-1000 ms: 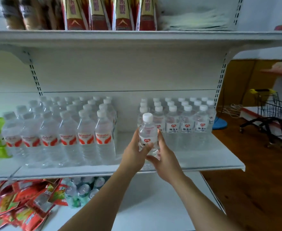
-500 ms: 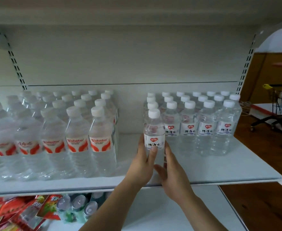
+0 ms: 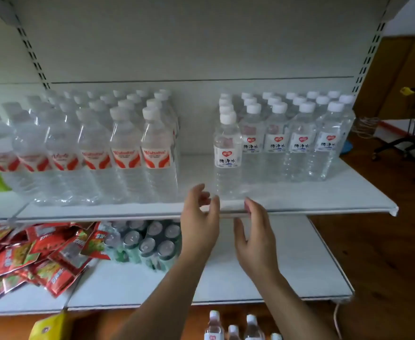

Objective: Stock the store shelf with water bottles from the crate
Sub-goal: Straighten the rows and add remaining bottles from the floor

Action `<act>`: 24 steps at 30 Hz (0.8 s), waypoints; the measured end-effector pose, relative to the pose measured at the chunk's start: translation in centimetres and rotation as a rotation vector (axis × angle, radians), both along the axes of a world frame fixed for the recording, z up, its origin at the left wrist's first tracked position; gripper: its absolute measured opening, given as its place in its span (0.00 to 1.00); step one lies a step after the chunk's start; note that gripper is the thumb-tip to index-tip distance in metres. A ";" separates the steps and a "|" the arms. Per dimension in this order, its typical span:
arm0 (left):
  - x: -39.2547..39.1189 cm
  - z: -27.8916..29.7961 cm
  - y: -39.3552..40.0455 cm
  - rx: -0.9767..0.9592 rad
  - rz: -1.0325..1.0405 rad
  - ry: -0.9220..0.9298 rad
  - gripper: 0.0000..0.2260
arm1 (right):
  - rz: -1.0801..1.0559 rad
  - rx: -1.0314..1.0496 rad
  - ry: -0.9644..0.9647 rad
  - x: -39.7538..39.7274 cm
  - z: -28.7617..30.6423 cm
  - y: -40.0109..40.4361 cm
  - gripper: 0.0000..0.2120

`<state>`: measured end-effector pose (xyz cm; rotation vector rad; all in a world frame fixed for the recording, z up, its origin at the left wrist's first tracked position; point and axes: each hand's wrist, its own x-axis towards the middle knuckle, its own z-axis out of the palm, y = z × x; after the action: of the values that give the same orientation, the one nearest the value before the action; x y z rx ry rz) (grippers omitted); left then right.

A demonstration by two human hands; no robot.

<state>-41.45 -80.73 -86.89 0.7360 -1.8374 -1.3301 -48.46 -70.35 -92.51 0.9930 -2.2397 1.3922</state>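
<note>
Left bottles (image 3: 156, 153) read "Wahaha"; front bottle (image 3: 227, 155) reads "纯净水".

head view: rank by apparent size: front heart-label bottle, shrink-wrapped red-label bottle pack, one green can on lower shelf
1. red-label bottle pack
2. front heart-label bottle
3. green can; only its top shows, and it sits nearer the camera, so true size is unsure.
</note>
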 end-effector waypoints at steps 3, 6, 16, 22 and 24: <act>3.7 -3.0 2.8 0.025 0.011 -0.028 0.07 | 0.023 0.062 -0.065 2.4 -3.0 2.9 0.22; 6.6 -8.4 4.6 0.103 -0.073 -0.254 0.04 | 0.031 0.221 -0.258 4.9 -7.3 5.4 0.23; 12.6 -24.0 6.3 0.380 -0.213 -0.823 0.12 | 0.149 0.746 -0.632 11.9 -21.3 7.4 0.29; 12.7 -29.5 6.3 0.516 -0.235 -0.956 0.17 | 0.220 0.816 -0.769 13.6 -25.5 7.1 0.22; 12.7 -31.4 5.9 0.511 -0.245 -0.991 0.17 | 0.217 0.834 -0.742 13.9 -26.2 6.5 0.21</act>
<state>-28.73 -74.81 -118.30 1.7142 -2.3890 -1.8078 -34.56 -63.84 -118.72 1.0722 -3.5241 0.9660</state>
